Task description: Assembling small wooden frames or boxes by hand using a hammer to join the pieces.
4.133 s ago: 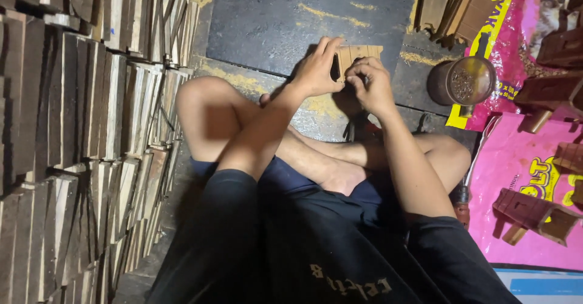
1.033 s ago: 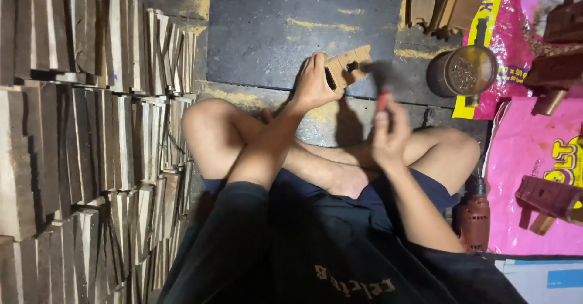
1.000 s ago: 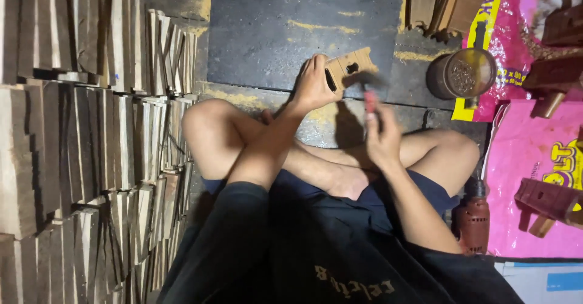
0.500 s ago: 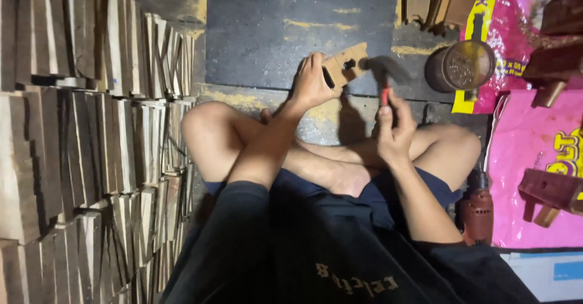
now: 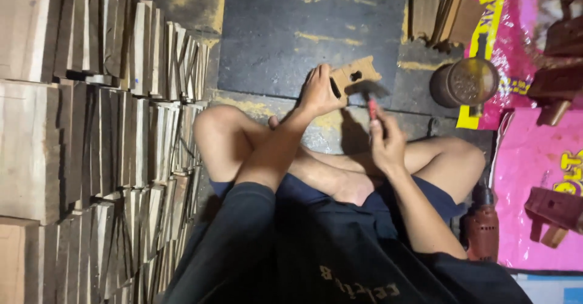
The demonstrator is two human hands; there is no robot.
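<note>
I sit cross-legged on the floor. My left hand [image 5: 319, 91] grips a small wooden block [image 5: 355, 73] with holes and slots cut in it, pressing it onto a dark slab [image 5: 285, 30]. My right hand [image 5: 385, 140] holds a small hammer [image 5: 369, 94] with a red handle. Its blurred dark head is just over the block's near edge.
Stacks of wooden boards [image 5: 91, 134] fill the left side. A round metal tin [image 5: 464, 82] stands right of the slab. A drill [image 5: 483, 228] lies by my right knee. Dark wooden pieces [image 5: 552, 207] rest on a pink plastic sheet [image 5: 534, 158]. More blocks [image 5: 443, 18] lean at the back.
Four seconds ago both hands were on the block. Since then my right hand took up the hammer, and over the last second it has swung up and down toward the block.
</note>
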